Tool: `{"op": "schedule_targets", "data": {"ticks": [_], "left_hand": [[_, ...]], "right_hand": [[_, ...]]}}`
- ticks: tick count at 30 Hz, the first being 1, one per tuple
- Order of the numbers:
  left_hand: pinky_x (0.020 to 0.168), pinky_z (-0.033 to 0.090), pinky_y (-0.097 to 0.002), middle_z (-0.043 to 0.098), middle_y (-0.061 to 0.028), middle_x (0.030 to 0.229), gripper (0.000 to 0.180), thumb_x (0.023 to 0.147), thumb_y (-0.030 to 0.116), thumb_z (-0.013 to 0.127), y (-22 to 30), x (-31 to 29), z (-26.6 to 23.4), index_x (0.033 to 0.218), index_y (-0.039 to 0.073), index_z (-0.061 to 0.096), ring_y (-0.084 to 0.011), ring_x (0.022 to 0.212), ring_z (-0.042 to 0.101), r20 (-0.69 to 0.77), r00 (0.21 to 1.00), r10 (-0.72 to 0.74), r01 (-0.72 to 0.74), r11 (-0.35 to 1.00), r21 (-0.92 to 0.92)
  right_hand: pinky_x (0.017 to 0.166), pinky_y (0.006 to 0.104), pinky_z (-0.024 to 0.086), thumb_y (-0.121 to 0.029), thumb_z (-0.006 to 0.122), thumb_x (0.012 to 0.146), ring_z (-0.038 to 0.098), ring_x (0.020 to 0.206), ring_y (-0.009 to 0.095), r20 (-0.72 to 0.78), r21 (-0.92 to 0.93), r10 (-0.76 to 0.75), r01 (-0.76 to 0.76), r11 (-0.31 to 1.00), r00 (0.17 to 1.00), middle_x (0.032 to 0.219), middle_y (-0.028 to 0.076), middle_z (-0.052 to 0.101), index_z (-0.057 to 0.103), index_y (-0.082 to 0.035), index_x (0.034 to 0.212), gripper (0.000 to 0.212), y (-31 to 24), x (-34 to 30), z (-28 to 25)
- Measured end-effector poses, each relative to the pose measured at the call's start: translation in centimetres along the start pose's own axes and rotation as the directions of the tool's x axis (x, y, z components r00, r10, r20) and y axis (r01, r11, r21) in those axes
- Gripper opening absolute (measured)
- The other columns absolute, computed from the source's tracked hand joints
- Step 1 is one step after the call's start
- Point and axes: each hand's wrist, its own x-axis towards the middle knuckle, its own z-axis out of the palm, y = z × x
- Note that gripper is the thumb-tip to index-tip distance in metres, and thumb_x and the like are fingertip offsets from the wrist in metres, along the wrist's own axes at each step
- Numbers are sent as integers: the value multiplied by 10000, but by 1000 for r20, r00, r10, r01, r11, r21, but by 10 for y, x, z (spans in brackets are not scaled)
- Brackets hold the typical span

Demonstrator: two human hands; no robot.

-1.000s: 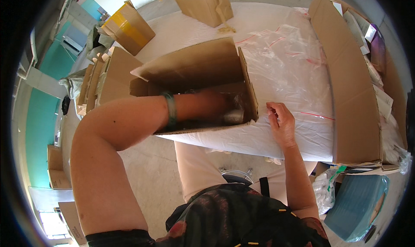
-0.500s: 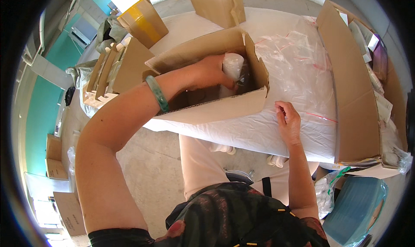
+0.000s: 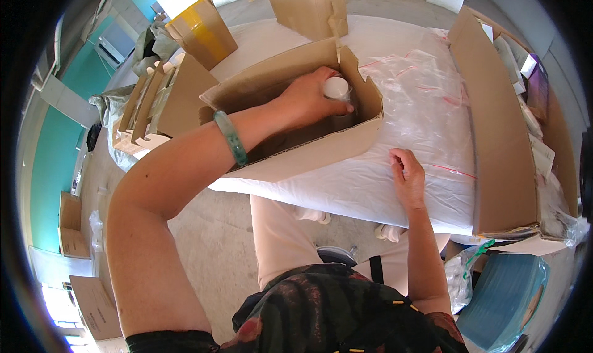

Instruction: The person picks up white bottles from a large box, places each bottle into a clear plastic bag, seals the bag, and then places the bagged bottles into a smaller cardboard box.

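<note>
My left hand (image 3: 312, 100), a green bangle on its wrist, reaches down into an open cardboard box (image 3: 290, 161). Its fingers and thumb are wrapped round a white-topped cylinder (image 3: 336, 88) standing near the box's right end. Clear plastic shows around the cylinder; its lower part is hidden inside the box. To the right of the box, my right hand (image 3: 409, 175) is at the near side of the white-covered table (image 3: 370, 183). Its fingers are loosely curled in, with nothing visible in them.
Clear plastic bags with red seams (image 3: 420, 100) lie right of the box. A large carton of packages (image 3: 503, 130) stands at the right edge. Behind are a taped carton (image 3: 202, 32) and a tall carton (image 3: 307, 10); another carton (image 3: 185, 96) sits at left.
My left hand has lowered the cylinder into the box, and its top now points up toward me. My right hand has hardly moved.
</note>
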Motion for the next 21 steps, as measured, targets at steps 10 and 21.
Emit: {"op": "schedule_targets", "data": {"ticks": [10, 21], "left_hand": [[913, 446, -371, 612, -206, 1112, 550, 686, 273, 763, -17, 36, -14, 1132, 24, 560, -349, 1062, 568, 20, 999, 37, -41, 968, 249], [821, 470, -397, 634, -226, 995, 499, 662, 290, 735, 2, 17, -62, 1047, -8, 623, -361, 965, 597, 162, 987, -3, -77, 869, 489]], "right_hand": [[664, 272, 464, 2, 541, 860, 564, 713, 178, 3, -13, -4, 4, 1000, 1000, 845, 73, 588, 584, -40, 998, 151, 0, 0, -1], [638, 293, 462, 10, 547, 836, 569, 695, 210, -45, -21, -40, 39, 999, 998, 824, 84, 585, 582, -48, 959, 141, 1, -1, 2]]}}
